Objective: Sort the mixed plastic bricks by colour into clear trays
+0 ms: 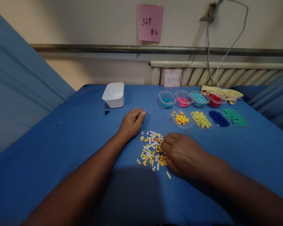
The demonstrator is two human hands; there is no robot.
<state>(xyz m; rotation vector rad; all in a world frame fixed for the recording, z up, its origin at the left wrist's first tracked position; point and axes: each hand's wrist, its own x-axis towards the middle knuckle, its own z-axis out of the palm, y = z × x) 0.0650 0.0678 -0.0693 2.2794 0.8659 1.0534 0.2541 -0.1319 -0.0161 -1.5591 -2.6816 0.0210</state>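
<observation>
A loose pile of small building bricks (pixel 149 155) in white, cream and yellow, with an orange one among them, lies on the blue cloth (pixel 61 163). At the pile's right edge is my right hand (pixel 180 153), knuckles up and fingers curled down by the bricks; its fingertips and anything in them are hidden. Beyond the pile to the left rests my left hand (pixel 132 123), its fingers curled in and thumb pressed along them. Whatever that hand may hold does not show. The tub of orange-yellow bricks (pixel 182 119) stands beyond my right hand.
Several clear tubs of sorted pieces stand at the back right, including pale yellow (pixel 201 120), dark blue (pixel 219 118) and green (pixel 234 117). A white container (pixel 114 95) stands back left, near small black pieces (pixel 107 112). Behind the tubs lies a yellow cloth (pixel 233 94).
</observation>
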